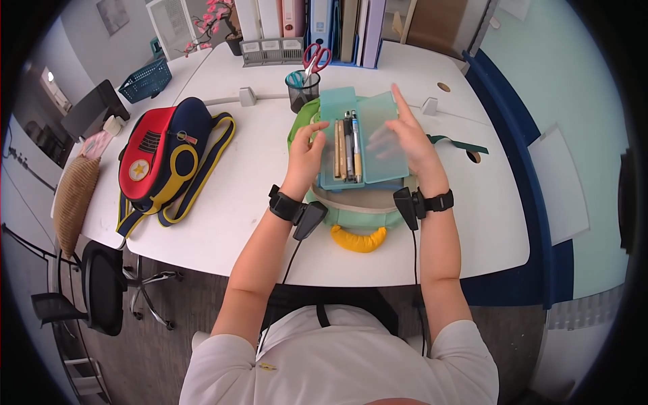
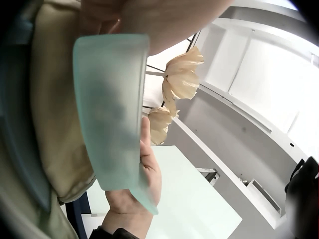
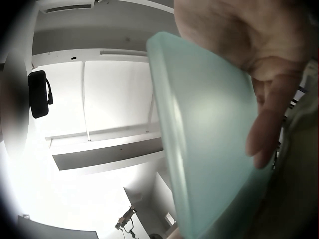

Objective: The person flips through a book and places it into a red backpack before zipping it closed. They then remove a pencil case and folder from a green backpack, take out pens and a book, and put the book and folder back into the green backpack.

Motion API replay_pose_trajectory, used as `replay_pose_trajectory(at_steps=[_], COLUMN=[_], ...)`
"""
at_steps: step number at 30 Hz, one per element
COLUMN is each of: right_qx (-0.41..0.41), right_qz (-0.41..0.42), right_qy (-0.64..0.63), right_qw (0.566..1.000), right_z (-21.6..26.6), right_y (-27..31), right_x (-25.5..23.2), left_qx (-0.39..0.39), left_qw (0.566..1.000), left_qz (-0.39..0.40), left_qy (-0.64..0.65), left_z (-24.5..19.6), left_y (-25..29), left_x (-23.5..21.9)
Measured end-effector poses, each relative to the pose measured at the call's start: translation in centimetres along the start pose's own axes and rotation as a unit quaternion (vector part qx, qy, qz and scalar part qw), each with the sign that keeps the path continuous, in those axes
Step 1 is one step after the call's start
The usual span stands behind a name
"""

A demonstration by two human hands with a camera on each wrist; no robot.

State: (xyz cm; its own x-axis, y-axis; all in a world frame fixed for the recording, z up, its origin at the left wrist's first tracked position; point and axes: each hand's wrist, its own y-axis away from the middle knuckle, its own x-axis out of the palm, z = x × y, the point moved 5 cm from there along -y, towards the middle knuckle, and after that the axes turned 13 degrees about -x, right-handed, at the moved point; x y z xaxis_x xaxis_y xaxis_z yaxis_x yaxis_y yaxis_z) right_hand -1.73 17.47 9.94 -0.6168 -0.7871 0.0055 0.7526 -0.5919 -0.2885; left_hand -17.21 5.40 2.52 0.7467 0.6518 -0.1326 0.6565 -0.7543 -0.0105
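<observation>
A translucent teal pencil case (image 1: 331, 177) is open over a green backpack (image 1: 358, 214), with several pencils and pens (image 1: 347, 148) lying lengthwise inside. My left hand (image 1: 305, 158) grips the case's left side, its fingertips at the rim; the left wrist view shows the case's frosted end (image 2: 112, 114) close up. At the right, the frosted lid (image 1: 385, 145) is swung outward. My right hand (image 1: 420, 148) is beside and partly behind that lid, fingers extended and blurred through the plastic. The right wrist view has its fingertips against the lid (image 3: 209, 129).
To the left lies a red and navy backpack (image 1: 152, 158) with yellow-edged straps. Behind the case stands a mesh pen cup (image 1: 302, 94) with red-handled scissors (image 1: 316, 59). Folders (image 1: 324, 30) line the back of the white table (image 1: 270, 202). A yellow padded handle (image 1: 358, 241) sticks out toward me.
</observation>
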Motion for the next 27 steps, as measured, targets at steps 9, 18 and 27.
replay_pose_trajectory(at_steps=[9, 18, 27], right_qx=[-0.061, -0.175, -0.209], right_qz=[0.004, 0.03, 0.055], right_qy=[0.017, 0.201, 0.228], right_qw=[0.998, 0.963, 0.95], right_z=[-1.7, 1.5, 2.3], right_y=[-1.1, 0.3, 1.3], right_x=[-0.2, 1.9, 4.0], left_qx=[0.023, 0.015, 0.04], left_qw=[0.998, 0.992, 0.995], left_qz=[0.062, 0.121, 0.037], left_qy=[-0.002, -0.012, -0.089], left_z=[-0.8, 0.1, 0.2], left_y=[0.7, 0.5, 0.4], left_x=[1.2, 2.0, 1.9])
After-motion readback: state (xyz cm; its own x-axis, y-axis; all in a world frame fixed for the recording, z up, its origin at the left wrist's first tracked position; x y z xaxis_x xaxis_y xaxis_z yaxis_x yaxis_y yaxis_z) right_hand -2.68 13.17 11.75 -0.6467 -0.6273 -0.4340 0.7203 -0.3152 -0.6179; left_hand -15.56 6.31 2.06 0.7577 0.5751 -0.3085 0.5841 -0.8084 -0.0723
